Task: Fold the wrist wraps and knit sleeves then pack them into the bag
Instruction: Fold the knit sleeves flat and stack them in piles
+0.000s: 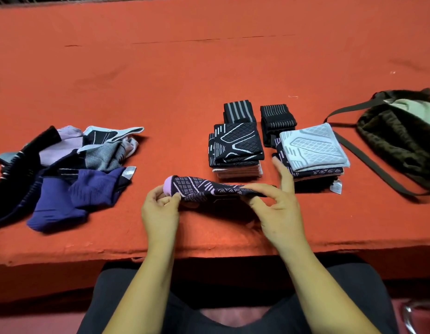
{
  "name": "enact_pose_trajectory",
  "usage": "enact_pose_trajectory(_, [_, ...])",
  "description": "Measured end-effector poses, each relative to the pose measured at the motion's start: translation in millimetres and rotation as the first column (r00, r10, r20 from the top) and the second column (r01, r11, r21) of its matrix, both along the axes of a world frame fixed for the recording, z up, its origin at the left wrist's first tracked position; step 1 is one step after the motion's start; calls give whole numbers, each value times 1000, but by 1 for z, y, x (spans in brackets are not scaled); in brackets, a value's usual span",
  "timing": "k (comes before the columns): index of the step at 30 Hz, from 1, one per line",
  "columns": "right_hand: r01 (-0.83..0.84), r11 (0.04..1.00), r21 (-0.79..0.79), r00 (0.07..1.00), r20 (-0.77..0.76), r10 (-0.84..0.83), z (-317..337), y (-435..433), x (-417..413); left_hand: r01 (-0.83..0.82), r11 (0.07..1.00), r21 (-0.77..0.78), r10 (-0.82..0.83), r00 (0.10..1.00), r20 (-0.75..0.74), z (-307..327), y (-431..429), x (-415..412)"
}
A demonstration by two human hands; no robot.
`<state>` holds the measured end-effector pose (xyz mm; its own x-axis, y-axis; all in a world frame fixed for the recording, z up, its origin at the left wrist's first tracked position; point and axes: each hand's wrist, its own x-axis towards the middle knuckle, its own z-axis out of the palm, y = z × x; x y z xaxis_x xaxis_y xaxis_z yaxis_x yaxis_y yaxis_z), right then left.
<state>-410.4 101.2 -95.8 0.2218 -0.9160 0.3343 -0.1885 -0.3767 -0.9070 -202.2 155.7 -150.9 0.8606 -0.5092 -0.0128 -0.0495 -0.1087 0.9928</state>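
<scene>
a dark knit sleeve point(209, 188) with lilac pattern is pinched at both ends by the left hand point(161, 208) and right hand point(279, 210), just above the red felt tabletop point(185, 68). two folded stacks point(237, 150) are done; a crumpled pile point(64, 169) is left, and nothing folded is packed in the furry bag point(397, 138).

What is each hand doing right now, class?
Left hand: closed, fingers pinching the pink-cuffed end of the dark patterned knit sleeve.
Right hand: closed, pinching the sleeve's other end.
</scene>
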Motion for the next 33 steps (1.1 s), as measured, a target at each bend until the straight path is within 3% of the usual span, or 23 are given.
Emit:
enact_pose_trajectory(4, [-101, 981, 165, 965, 255, 57, -6, -8, -3, -3, 992, 130, 1, 1000, 10, -7, 7, 12])
enact_pose_trajectory(7, [-12, 985, 170, 968, 248, -31, -3, -17, -10, 241, 961, 136, -230, 968, -97, -4, 14, 22])
enact_pose_trajectory(10, [37, 976, 213, 955, 281, -97, -3, -27, -14, 415, 906, -84, -420, 852, -313, 11, 17, 31])
enact_pose_trajectory(12, [2, 956, 293, 929, 354, -110, -4, -31, -13, 333, 875, -351, -476, 720, -504, 24, 19, 37])
enact_pose_trajectory(14, [-44, 925, 377, 889, 437, -136, -6, -33, -12, 164, 863, -479, -471, 607, -641, 26, 18, 43])
enact_pose_trajectory(16, [-58, 908, 415, 873, 462, -156, -11, -33, -10, 8, 870, -494, -394, 615, -683, 23, 14, 49])
enact_pose_trajectory(18, [-60, 903, 425, 866, 472, -164, -18, -30, -4, -124, 873, -471, -269, 684, -678, 21, 8, 48])
enact_pose_trajectory(20, [-64, 899, 432, 867, 470, -164, -23, -26, 2, -91, 884, -458, -210, 800, -563, 24, 5, 37])
enact_pose_trajectory(22, [-76, 886, 458, 882, 445, -154, -30, -25, 8, 124, 925, -360, -257, 900, -352, 30, 5, 21])
enact_pose_trajectory(25, [3, 876, 482, 946, 282, -158, -43, -30, 11, 435, 901, 10, -434, 900, -20, 17, 8, 9])
enact_pose_trajectory(27, [129, 883, 451, 971, 125, -206, -53, -34, 9, 328, 891, 315, -410, 879, 244, 2, 8, 7])
enact_pose_trajectory(28, [186, 887, 423, 972, 51, -228, -55, -34, 7, 219, 891, 397, -372, 854, 363, -4, 9, 5])
enact_pose_trajectory(30, [226, 885, 408, 973, -46, -228, -52, -32, 3, 69, 926, 372, -276, 795, 540, -12, 11, -2])
enact_pose_trajectory(31, [176, 872, 456, 981, -12, -192, -47, -30, 1, 51, 950, 308, -231, 780, 581, -13, 13, -4])
enact_pose_trajectory(33, [-133, 758, 639, 954, 291, -77, -31, -21, 1, 52, 975, 217, -181, 752, 634, -17, 18, -4])
